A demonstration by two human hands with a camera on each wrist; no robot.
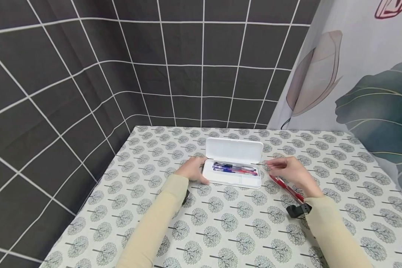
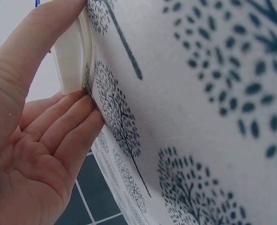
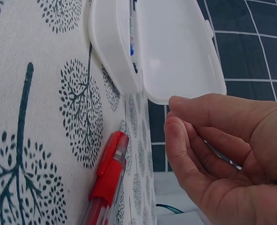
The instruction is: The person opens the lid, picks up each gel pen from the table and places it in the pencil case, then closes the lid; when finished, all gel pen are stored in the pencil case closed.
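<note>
A white plastic pencil case lies on the table with its lid raised at the back. Blue, dark and red pens lie in its rear compartment. My left hand holds the case's left end, thumb at the front and fingers at the back; the left wrist view shows them against the white wall. Off the case's right end hovers my right hand, fingers loosely bent, nothing visibly held. Below it lies a red-capped pen with a clear barrel; whether another lies beside it, I cannot tell.
A tree-patterned cloth covers the table. Dark grid-patterned fabric hangs behind and to the left, and a pale leaf-printed curtain hangs at the right. A black wrist strap piece sits at the right cuff.
</note>
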